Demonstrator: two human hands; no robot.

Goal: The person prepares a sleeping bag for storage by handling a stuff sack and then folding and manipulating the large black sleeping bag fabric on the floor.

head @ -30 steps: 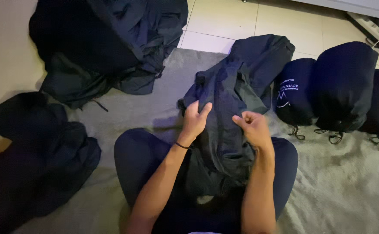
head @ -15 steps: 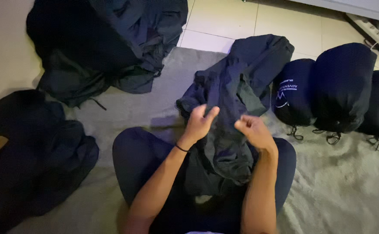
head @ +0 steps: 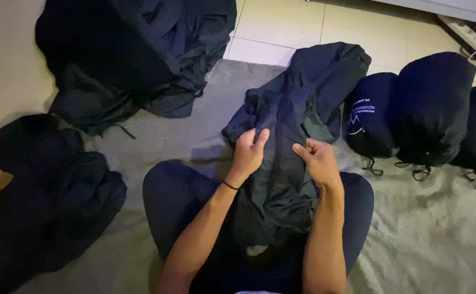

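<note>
We hold a dark jacket over our lap on the grey blanket.

The grey blanket [head: 428, 234] covers the floor beneath us, tiles beyond it. The dark jacket [head: 298, 114] is crumpled and matte, stretching from our crossed legs up toward the tiles. Two loose heaps of dark clothing lie to our left: one large pile [head: 134, 54] at the top, one [head: 42, 190] beside our knee. Three stuffed dark drawstring sacks [head: 431, 106] stand in a row to our right, just beside the jacket. Our left hand [head: 249, 152] pinches a fold with clenched fingers; our right hand [head: 317, 160] grips the cloth likewise.
</note>
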